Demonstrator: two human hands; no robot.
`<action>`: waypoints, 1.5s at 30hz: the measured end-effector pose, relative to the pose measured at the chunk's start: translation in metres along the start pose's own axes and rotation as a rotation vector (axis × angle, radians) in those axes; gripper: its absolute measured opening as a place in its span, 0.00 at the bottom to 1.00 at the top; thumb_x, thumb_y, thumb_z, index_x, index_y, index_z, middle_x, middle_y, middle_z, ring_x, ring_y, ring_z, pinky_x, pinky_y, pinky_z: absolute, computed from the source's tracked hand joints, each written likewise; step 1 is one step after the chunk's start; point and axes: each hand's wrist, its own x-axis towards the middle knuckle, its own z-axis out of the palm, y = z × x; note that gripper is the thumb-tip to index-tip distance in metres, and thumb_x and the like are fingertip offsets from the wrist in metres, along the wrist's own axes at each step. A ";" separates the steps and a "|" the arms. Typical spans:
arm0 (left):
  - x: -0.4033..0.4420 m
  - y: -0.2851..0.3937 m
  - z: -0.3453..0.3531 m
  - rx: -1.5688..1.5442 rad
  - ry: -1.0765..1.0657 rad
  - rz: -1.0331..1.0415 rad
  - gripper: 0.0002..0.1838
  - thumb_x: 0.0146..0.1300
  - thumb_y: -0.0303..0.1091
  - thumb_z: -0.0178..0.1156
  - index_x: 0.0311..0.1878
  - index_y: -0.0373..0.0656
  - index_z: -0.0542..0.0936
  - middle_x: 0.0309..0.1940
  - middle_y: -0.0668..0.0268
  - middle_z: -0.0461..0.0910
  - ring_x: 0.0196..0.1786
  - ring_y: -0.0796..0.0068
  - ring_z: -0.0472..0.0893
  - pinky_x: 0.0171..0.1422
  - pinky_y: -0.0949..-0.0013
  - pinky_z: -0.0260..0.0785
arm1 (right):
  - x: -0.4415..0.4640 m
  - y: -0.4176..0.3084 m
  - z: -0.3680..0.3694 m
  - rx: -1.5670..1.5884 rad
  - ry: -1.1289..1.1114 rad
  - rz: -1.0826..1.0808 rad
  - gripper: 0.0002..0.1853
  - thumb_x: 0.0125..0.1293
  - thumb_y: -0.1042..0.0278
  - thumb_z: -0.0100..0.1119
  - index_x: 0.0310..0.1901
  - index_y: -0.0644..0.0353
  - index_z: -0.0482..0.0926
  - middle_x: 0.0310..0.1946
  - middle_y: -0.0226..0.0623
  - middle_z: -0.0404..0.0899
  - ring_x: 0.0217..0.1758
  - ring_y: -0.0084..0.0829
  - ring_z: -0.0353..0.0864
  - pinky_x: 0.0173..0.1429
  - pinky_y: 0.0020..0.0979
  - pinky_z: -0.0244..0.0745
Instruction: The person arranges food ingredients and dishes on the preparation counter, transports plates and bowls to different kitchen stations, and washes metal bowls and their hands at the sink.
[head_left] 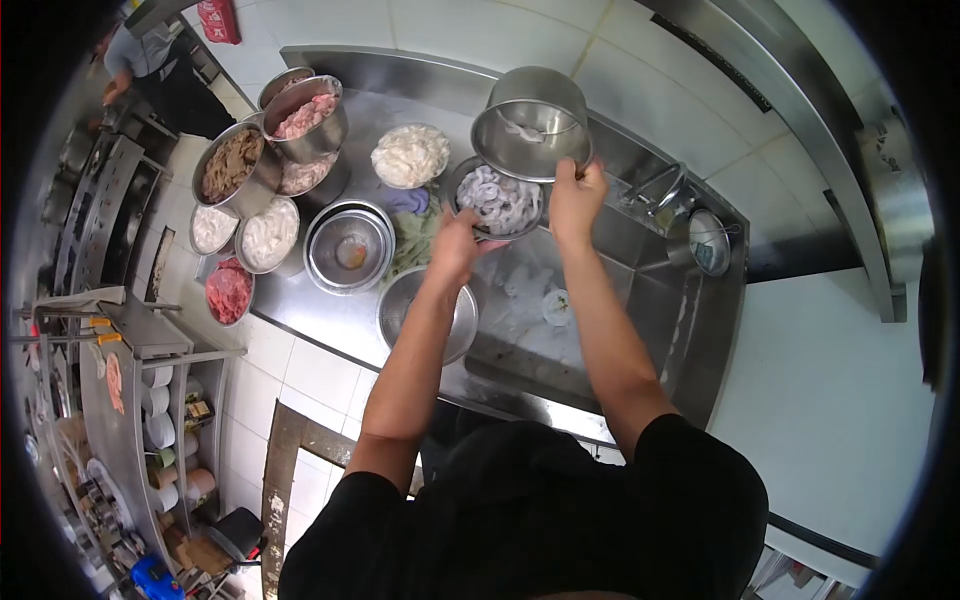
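Observation:
My right hand grips the rim of a deep steel pot, tilted with its mouth toward me; a few pale pieces cling inside it. Just below the pot's mouth is a bowl full of whitish sliced seafood-like pieces. My left hand holds that bowl by its near left edge. A bowl heaped with white food stands to the left, beside a purple cloth and a greenish cloth. Partly behind my left forearm lies an empty steel colander.
Steel containers of meat crowd the counter's left side, near nested steel bowls. The sink lies below my hands, with a faucet at right. A co-worker stands at the upper left. A shelf of dishes is at lower left.

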 end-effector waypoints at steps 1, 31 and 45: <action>0.005 -0.006 0.003 -0.041 0.000 -0.021 0.24 0.63 0.26 0.45 0.63 0.36 0.64 0.55 0.50 0.76 0.50 0.54 0.83 0.45 0.53 0.86 | -0.002 -0.013 0.003 -0.056 0.017 -0.140 0.06 0.62 0.75 0.57 0.34 0.71 0.78 0.46 0.45 0.76 0.42 0.32 0.78 0.45 0.29 0.73; 0.099 0.093 -0.057 -0.095 0.110 0.151 0.25 0.73 0.41 0.36 0.63 0.33 0.69 0.56 0.51 0.78 0.55 0.53 0.82 0.47 0.50 0.85 | -0.113 0.081 -0.152 0.241 0.167 0.854 0.10 0.66 0.72 0.57 0.48 0.61 0.75 0.44 0.38 0.77 0.40 0.30 0.78 0.41 0.35 0.80; 0.348 0.112 -0.182 0.192 0.511 0.159 0.21 0.66 0.28 0.47 0.62 0.42 0.73 0.56 0.56 0.77 0.49 0.59 0.81 0.51 0.53 0.78 | -0.215 0.313 -0.265 0.188 0.204 1.353 0.15 0.72 0.68 0.52 0.52 0.72 0.72 0.49 0.47 0.74 0.49 0.43 0.79 0.53 0.44 0.87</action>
